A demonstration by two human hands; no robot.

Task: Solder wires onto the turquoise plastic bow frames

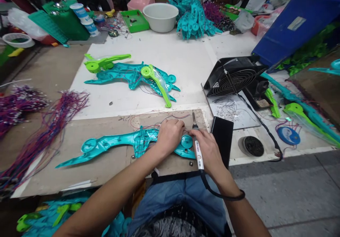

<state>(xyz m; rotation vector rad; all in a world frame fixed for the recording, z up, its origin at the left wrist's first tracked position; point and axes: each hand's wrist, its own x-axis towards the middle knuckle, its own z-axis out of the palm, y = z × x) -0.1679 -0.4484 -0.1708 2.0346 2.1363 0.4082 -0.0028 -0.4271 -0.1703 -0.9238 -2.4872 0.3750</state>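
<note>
On the brown cardboard sheet [101,166], in front of the person, lies a long turquoise plastic frame [117,139], its right end between the two hands. Thin red and dark wires [148,114] already run across its middle, but loose loops of them lie behind it, so I judge the work on this piece to be unfinished; whether any joint is made, I cannot tell. The left hand [171,134] rests over the frame with fingers curled close together; what they pinch is hidden. The right hand [209,148] has its fingers closed around a white pen-shaped soldering iron [198,152], whose metal tip points away from the person. Just beside is a flat black rectangular slab [222,137]; farther right stands a square black fan [233,75]. Behind, on the white surface [186,49], lies a turquoise plastic assembly [114,74] with lime-green arms [159,84], which the near frame does not visibly have.
</note>
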